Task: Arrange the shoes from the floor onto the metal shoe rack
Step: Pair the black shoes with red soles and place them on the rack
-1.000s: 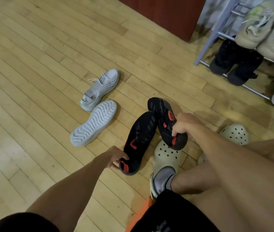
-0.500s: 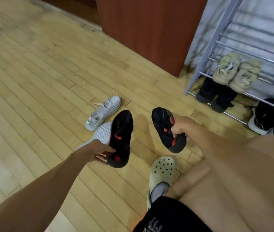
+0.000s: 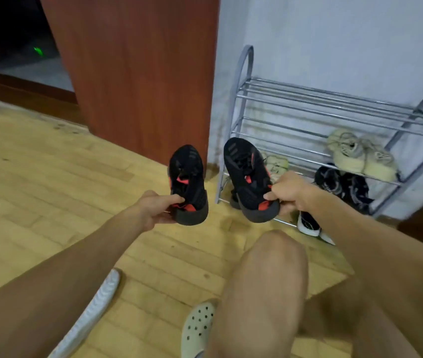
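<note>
Black-and-red, two sneakers hang off the floor before the left end of the metal shoe rack (image 3: 308, 99): the left hand (image 3: 157, 210) pinches the heel of the left sneaker (image 3: 187, 177), and the right hand (image 3: 289, 193) grips the heel of the right sneaker (image 3: 246, 174). Two beige shoes (image 3: 347, 153) and two dark shoes (image 3: 334, 182) sit toward the rack's right end; another pale shoe (image 3: 279, 162) is half hidden behind the right sneaker.

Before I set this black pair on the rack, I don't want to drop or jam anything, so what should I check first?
1. The left hand grips one black shoe at the heel: ok.
2. The right hand grips the other black shoe at the heel: ok.
3. Top shelf of the rack bare: ok.
4. Room on the lower shelves beside the beige shoes: cannot tell, the held shoe hides part.
5. Floor free of shoes: not ok, a white shoe lies there.
</note>
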Tool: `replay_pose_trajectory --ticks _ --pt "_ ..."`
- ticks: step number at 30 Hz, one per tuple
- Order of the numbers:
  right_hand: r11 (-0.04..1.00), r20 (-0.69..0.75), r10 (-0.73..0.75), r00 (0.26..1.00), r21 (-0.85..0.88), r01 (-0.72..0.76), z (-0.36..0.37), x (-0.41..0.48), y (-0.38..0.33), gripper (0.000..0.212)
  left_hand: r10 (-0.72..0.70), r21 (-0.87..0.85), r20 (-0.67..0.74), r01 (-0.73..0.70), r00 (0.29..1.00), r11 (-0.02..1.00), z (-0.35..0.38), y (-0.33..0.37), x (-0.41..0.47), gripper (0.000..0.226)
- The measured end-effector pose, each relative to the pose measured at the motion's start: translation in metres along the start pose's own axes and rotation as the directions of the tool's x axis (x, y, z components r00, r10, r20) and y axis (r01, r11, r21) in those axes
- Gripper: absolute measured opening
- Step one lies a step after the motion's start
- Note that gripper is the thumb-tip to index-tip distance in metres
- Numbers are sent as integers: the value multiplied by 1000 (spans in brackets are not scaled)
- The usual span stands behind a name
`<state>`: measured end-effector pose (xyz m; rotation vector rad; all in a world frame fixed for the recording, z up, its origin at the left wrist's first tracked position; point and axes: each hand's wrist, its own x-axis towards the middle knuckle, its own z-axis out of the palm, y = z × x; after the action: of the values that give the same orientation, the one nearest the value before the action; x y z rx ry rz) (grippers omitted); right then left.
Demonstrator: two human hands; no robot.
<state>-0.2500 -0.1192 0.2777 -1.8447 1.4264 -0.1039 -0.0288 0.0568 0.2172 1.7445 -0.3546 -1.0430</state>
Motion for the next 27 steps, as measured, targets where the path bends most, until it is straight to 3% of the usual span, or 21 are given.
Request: replay_pose_trajectory --ticks 3,6,11,15,21,27 --pt "993 -84 52 995 111 -42 -40 13 21 14 53 34 23 -53 998 998 46 34 11 19" --pt "969 -94 108 990 232 -84 -66 30 34 22 87 69 45 -90 995 994 82 61 31 13" --pt "909 -130 178 976 402 -112 -94 79 42 31 121 91 77 -128 990 988 148 104 81 13" --pt "868 -126 191 973 484 -108 -107 138 45 28 144 130 79 -154 986 980 190 138 144 16" --pt "817 -94 177 980 570 -93 -117 211 34 30 152 232 98 -171 984 958 212 173 225 31" --pt "813 -56 164 985 574 -102 -106 245 32 32 125 322 156 -170 980 931 224 177 255 30"
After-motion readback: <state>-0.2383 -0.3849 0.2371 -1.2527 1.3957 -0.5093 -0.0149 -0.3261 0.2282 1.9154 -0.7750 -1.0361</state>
